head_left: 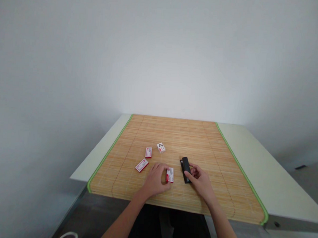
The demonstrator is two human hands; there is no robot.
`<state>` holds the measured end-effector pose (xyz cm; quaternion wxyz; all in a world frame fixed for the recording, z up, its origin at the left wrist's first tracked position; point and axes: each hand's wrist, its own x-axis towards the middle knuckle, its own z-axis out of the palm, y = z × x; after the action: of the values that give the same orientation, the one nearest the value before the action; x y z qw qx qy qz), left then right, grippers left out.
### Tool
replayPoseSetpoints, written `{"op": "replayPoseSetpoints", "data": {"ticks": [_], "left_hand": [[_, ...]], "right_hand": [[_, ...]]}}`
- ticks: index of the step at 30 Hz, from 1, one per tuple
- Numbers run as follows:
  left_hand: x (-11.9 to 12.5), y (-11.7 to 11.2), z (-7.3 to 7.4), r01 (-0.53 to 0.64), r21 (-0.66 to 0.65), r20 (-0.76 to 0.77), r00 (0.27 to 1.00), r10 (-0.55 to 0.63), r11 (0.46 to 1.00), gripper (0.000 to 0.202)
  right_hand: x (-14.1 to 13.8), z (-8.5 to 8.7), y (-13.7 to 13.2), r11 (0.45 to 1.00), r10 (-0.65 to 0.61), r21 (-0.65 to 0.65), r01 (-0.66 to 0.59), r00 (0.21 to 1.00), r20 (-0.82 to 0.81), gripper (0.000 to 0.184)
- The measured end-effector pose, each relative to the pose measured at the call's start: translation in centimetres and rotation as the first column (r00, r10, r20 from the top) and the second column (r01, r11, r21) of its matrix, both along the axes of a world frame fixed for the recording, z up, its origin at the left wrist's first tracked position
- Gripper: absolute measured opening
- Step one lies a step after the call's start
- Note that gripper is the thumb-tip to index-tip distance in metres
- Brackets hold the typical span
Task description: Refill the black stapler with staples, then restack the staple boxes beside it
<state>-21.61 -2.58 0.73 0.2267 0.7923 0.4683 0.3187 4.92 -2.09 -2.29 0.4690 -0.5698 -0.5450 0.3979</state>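
My left hand (156,180) curves around a small red-and-white staple box (170,174) on the bamboo mat, its thumb at the near end and its fingers at the far end. To the right, a black stapler (186,170) lies lengthwise on the mat, pointing away from me. My right hand (199,179) grips its near right side, thumb on top and fingers curled along the edge. Its underside is hidden.
Left of the hands lie two more red-and-white boxes, a tilted one (141,165) and a straight one (148,152). A white box with a dark picture (160,148) sits farther back. The green-edged bamboo mat (179,131) covers part of a white table (266,168) against a wall.
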Motion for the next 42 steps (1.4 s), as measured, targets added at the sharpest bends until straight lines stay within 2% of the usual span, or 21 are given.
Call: {"op": "replayPoseSetpoints", "data": {"ticks": [10,16,24,31,38,42], "left_hand": [[2.0,-0.2,0.7,0.083,-0.03,0.005,0.997,-0.083,0.996,0.056],[2.5,-0.6,0.5,0.071,0.007,-0.004,0.997,-0.071,0.997,0.054],[2.7,-1.0,0.0,0.008,0.013,-0.012,1.0,-0.008,1.0,0.052],[2.5,-1.0,0.1,0.035,0.028,0.016,0.999,-0.035,0.999,0.055],[2.3,-1.2,0.5,0.042,0.016,-0.011,0.999,-0.042,0.999,0.056],[2.4,-1.6,0.7,0.028,0.023,-0.002,1.0,-0.028,0.999,0.061]], "right_hand": [[-1.4,-1.0,-1.5,0.997,0.055,-0.035,-0.062,0.985,-0.166,0.057],[-1.5,-0.7,-1.7,0.988,0.122,-0.067,-0.142,0.963,-0.241,0.057],[-1.5,-0.3,-1.7,0.983,0.153,-0.064,-0.175,0.954,-0.259,0.056],[-2.0,-0.8,-1.9,0.987,0.114,-0.076,-0.141,0.952,-0.285,0.059],[-2.5,-0.6,-2.4,0.992,0.079,-0.079,-0.098,0.972,-0.221,0.061],[-1.7,0.1,-2.8,0.997,-0.059,-0.063,0.053,0.992,-0.109,0.057]]}}
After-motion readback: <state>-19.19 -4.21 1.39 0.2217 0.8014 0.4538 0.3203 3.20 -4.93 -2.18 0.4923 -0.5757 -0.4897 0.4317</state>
